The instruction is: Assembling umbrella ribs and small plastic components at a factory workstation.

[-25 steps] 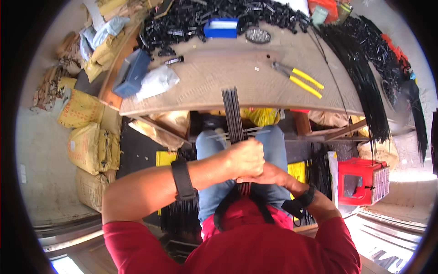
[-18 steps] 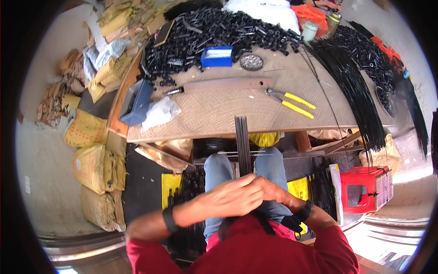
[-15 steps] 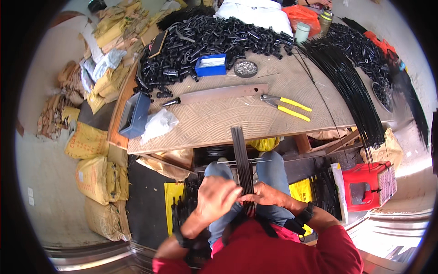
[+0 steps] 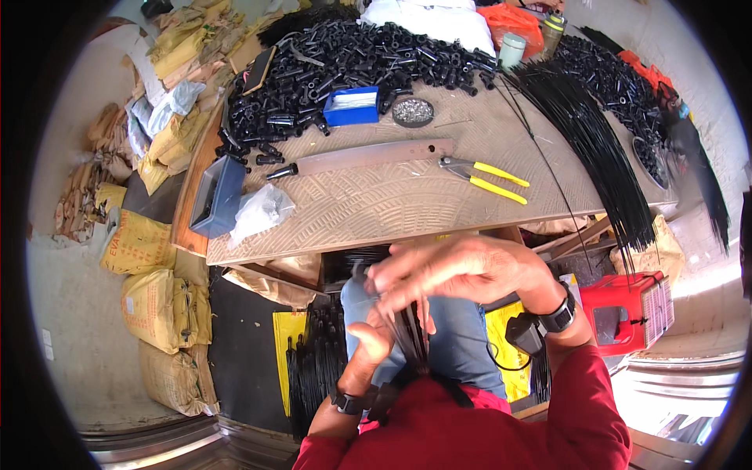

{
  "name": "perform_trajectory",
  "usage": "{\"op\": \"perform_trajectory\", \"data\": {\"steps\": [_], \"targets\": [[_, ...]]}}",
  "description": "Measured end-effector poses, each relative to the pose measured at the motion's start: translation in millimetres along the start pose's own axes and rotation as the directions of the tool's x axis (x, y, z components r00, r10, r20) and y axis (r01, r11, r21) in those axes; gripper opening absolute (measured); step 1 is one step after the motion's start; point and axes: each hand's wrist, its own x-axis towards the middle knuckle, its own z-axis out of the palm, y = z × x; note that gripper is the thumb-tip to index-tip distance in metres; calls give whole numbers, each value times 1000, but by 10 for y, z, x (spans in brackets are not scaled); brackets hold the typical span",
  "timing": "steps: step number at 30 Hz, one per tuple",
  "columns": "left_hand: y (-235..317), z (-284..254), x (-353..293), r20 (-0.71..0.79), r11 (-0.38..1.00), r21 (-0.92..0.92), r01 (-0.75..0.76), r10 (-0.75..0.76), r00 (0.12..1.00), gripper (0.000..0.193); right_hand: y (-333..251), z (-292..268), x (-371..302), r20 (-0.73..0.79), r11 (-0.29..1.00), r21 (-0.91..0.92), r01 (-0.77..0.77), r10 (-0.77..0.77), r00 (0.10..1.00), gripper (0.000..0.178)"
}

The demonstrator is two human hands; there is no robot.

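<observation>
A bundle of thin black rods (image 4: 410, 335) stands over my lap, its near end against my body. My left hand (image 4: 376, 335) is closed round it from the left and beneath, thumb out to the side, with fingertips showing on the bundle's right. Above the bundle's far end is my right hand (image 4: 462, 270), open, its fingers stretched leftward and blurred by motion. It hides that end, and I cannot tell whether it touches the rods. On the table (image 4: 368, 207) ahead lie yellow-handled pliers (image 4: 489, 182) and a long flat metal bar (image 4: 376, 155).
A heap of black tubular parts (image 4: 352, 66) covers the far table. Nearby are a blue box (image 4: 351, 106), a round dish of small metal pieces (image 4: 413, 112), a grey-blue bin (image 4: 218, 197) and a plastic bag (image 4: 262, 210). Long black rods (image 4: 595, 141) hang over the right edge, above a red stool (image 4: 619, 317).
My right hand has moved from the bundle's near part up over its far end. My left hand has come down to the bundle. The view has shifted slightly.
</observation>
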Motion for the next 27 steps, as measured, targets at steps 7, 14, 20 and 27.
{"op": "perform_trajectory", "data": {"steps": [7, 14, 20, 27], "targets": [[-37, -78, 175, -50, 977, -150, 150, -159, 986, 20, 292, 161, -209, -443, 786, -145, -601, 491, 750, 22], [-174, -199, 179, -42, 933, -329, 147, -170, 985, 31, 528, 366, -471, -497, 716, -340, -609, 413, 763, 19], [-209, -207, 70, -146, 923, -352, 154, -217, 965, 32, 356, -161, -41, -171, 637, -474, -608, 611, 773, 19], [-242, -99, 43, -239, 963, -259, 70, -134, 962, 24, 1443, -313, 1386, -146, 479, -821, -310, 348, 926, 22]]}}
